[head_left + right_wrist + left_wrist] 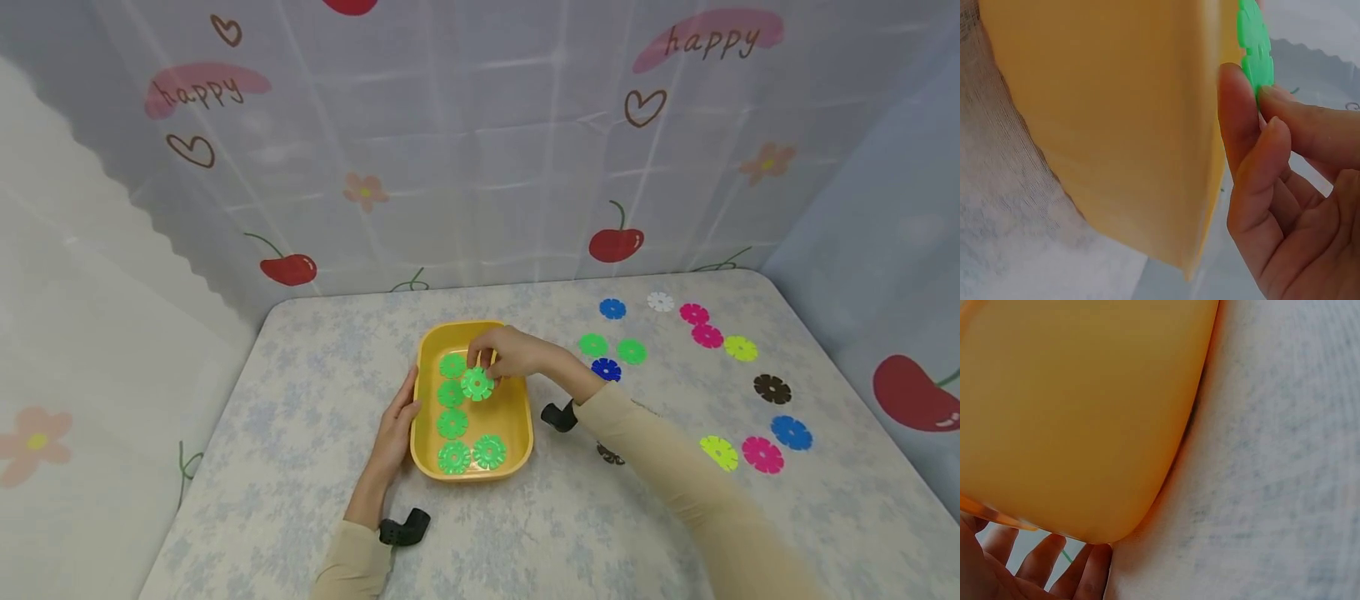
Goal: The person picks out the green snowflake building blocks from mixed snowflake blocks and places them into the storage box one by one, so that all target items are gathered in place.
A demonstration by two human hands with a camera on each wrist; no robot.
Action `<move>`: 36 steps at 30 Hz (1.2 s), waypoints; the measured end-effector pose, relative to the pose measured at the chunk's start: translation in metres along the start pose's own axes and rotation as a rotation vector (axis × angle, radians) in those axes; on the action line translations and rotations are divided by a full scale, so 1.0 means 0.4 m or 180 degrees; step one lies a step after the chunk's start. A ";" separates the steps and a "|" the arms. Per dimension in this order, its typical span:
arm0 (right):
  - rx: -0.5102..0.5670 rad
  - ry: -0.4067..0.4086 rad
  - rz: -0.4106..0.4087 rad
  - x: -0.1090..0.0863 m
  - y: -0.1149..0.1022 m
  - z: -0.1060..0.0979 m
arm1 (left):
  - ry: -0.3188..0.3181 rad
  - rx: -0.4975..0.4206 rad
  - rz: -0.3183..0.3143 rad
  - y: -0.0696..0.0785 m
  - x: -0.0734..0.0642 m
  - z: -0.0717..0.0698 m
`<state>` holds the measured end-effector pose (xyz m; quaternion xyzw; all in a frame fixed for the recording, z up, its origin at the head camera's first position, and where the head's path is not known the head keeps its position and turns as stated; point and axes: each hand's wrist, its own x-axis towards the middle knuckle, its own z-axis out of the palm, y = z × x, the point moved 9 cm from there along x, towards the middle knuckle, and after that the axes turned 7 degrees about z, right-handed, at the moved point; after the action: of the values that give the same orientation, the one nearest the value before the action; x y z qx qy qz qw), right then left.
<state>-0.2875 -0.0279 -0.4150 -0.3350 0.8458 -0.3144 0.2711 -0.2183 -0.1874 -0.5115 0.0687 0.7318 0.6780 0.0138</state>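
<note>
In the head view, a yellow plastic tray [510, 442] stands on the table with several green snowflake discs inside, such as one disc [452, 423] in its left column. My right hand [510, 352] pinches another green snowflake disc [477, 384] between thumb and fingertips over the tray. The right wrist view shows that disc [1255, 44] edge-on, beside the tray's wall [1097, 112]. My left hand [393, 429] rests along the tray's left side, touching it near the rim. Its fingers [1038, 559] lie against the outer wall in the left wrist view, fairly straight.
Loose discs lie right of the tray: two green ones [593, 345], a dark blue one [606, 369], a white one [660, 302], pink ones [762, 454], yellow ones [741, 348] and a brown one [772, 389]. A dark disc [611, 454] is partly hidden by the right sleeve.
</note>
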 end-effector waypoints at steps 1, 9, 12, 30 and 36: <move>-0.0038 -0.0028 0.0029 0.006 0.000 0.008 | -0.0004 -0.0010 -0.0003 -0.001 0.000 0.000; -0.0563 -0.0127 0.0349 0.037 0.024 0.050 | -0.0021 0.0046 0.0024 0.007 0.000 -0.002; -0.0861 -0.0132 0.0401 0.046 0.033 0.061 | -0.0027 0.0058 0.0024 0.008 0.003 -0.002; -0.0988 -0.0571 0.0684 0.056 0.058 0.122 | -0.0046 -0.0008 -0.0001 0.007 0.005 0.000; -0.1111 -0.0573 0.0682 0.059 0.059 0.132 | -0.0032 -0.0018 -0.0018 0.003 0.002 -0.003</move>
<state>-0.2763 -0.0501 -0.4723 -0.3117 0.8906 -0.1014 0.3152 -0.2190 -0.1884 -0.5103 0.0700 0.7299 0.6797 0.0195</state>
